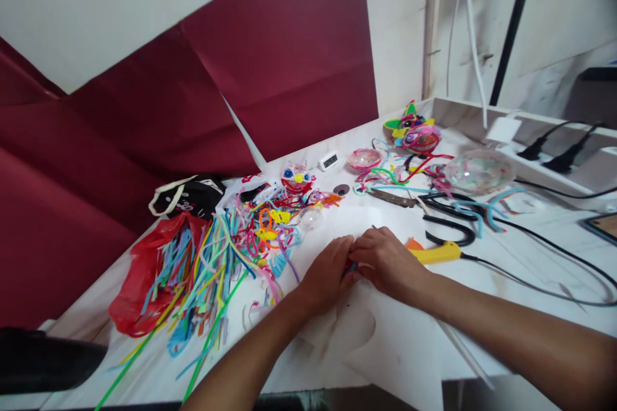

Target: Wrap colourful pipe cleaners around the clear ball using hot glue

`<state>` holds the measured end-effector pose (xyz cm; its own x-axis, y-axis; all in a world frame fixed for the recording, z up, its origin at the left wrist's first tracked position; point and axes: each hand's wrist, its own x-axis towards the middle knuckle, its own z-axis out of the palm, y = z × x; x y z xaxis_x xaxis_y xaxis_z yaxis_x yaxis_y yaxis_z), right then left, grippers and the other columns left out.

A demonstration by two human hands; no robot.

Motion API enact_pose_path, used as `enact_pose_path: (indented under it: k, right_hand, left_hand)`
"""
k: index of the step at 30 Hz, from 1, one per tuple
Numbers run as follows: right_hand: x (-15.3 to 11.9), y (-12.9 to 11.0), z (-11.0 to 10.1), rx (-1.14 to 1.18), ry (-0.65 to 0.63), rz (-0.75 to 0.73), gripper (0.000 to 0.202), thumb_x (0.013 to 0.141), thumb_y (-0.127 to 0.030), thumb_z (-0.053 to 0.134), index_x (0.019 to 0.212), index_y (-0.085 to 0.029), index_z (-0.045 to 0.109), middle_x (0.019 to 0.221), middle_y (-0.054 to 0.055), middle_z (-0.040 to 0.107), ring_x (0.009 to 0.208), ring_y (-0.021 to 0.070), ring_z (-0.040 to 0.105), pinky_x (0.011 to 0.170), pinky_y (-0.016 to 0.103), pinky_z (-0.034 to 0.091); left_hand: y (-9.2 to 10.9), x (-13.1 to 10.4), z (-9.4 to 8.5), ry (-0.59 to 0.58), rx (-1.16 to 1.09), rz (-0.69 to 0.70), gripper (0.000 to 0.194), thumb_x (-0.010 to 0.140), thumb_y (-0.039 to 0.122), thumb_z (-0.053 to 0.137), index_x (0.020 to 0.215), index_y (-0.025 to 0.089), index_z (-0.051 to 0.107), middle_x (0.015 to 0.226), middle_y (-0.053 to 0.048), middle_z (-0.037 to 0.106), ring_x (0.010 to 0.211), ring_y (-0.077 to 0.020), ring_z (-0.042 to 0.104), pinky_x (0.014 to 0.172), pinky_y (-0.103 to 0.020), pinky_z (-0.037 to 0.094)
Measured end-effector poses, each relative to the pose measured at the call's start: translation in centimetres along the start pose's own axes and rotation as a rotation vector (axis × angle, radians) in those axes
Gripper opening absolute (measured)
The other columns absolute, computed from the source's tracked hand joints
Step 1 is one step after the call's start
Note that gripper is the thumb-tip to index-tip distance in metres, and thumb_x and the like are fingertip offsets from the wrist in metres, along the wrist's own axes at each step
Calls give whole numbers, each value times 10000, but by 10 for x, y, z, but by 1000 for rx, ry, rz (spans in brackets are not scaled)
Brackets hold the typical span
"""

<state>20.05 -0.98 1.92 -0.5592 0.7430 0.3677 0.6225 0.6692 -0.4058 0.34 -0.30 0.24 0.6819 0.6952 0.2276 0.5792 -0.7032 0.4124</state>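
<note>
My left hand (328, 275) and my right hand (385, 261) meet over a white sheet (400, 350) near the table's front. Fingers of both are closed round a small dark red and blue piece (351, 266), mostly hidden between them. Just right of my right hand lies a yellow glue gun (436, 253) with a black cable. Black-handled scissors (450, 209) rest behind it. Left of my left hand spreads a heap of coloured pipe cleaners (212, 270).
A red plastic bag (130, 289) lies at the left beside a black pouch (197, 196). Clear bowls (479, 171), a small digital clock (329, 161) and a decorated figure (419, 135) stand at the back. Black plugs (563, 157) sit at the right.
</note>
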Motion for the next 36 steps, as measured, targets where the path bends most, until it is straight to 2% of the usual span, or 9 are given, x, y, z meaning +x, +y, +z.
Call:
enact_pose_path:
  k: [3,8,18,27,36]
  right_hand:
    - [1,0,1,7,4,3,67,826,-129,716,803,-192,726,900,20,739,912,229,617,786,383,349]
    - [3,0,2,19,6,11,102,823,-99,699,777,-189,711,873,17,736,912,220,621,806,384,348]
    - [0,2,5,63,49,-22,112,812,-90,709,780,-196,713,865,16,737,907,232,630,790,395,353]
    - [-2,5,6,31,74,-51,172,849,-105,640,749,-227,708,815,34,726,871,219,627,796,382,383]
    - [-3,3,7,17,100,-37,198,836,-90,628,717,-231,701,786,39,725,842,219,624,783,381,389]
  left_hand:
    - [-7,-5,7,26,41,5,672,992,598,325,1491,148,286,1483,-230,457,1391,-362,448,1139,-595,389]
    - [-13,-8,13,59,65,28,637,1005,534,358,1523,184,235,1502,-217,451,1404,-359,448,1138,-598,402]
    - [-6,-10,10,16,110,35,658,988,437,442,1521,130,209,1531,-247,408,1439,-363,397,1155,-588,393]
    - [-6,-11,9,42,130,94,675,970,338,426,1546,124,146,1533,-246,402,1441,-360,389,1141,-585,408]
    - [-3,-9,10,51,132,81,691,959,292,434,1552,135,116,1520,-249,407,1440,-362,391,1140,-592,408]
